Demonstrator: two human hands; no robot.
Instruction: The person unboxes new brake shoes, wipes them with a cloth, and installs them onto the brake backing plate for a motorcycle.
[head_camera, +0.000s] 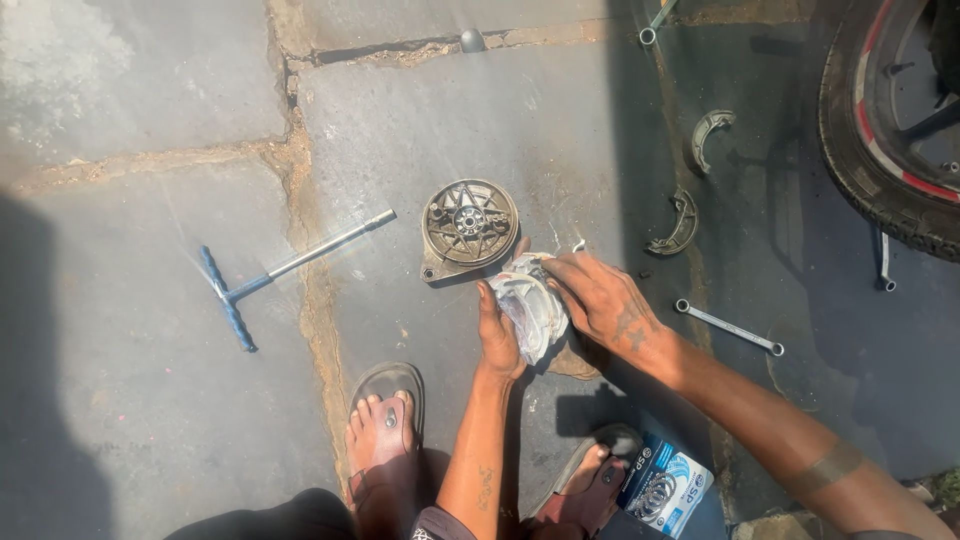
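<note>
Outdoors, everything lay on a floor of grey stone slabs (150, 90), and the round metal hub plate (469, 226) serves as the landmark here. Well to the left of the plate lay a T-handle wrench (285, 268) with a blue grip, its steel shaft pointing toward the plate. Below and left of the plate, a foot in a sandal (383, 425) rested on the stone. Just below the plate's right edge, the left hand (497, 335) cupped a clear plastic-wrapped part (530, 308) from the left side, its fingers closed around the wrapping. The right hand (603, 298) lay over the same packet from the right, fingertips pinching the plastic at its top, very near the plate's rim. Farther below the plate, beside the second sandalled foot (590, 480), sat a small blue and white box (664, 487). To the right of the plate lay two curved brake shoes (681, 222), one above the other, and a ring spanner (729, 327) lower down. Far right of the plate, in shade, stood a motorcycle tyre (872, 160) with a red-striped rim.
</note>
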